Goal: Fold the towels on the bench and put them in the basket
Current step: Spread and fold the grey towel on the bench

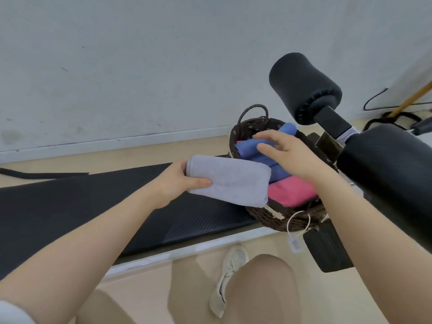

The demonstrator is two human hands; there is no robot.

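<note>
The left hand (174, 181) grips a folded grey towel (228, 180) by its left end, thumb on top and fingers curled underneath, holding it in the air just over the near-left rim of the basket (280, 218). The right hand (287, 155) hovers open above the basket, fingers (264, 135) spread and relaxed, holding nothing. Under those fingers, inside the dark woven basket, lie folded blue towels (250, 148), and nearer the wrist a folded pink towel (289, 192). The basket stands on the right end of the black padded table (93, 206), to the right of the left-hand fingers. A small white tag (295, 244) hangs on a string loop from the basket's near rim; its print is too small to read.
</note>
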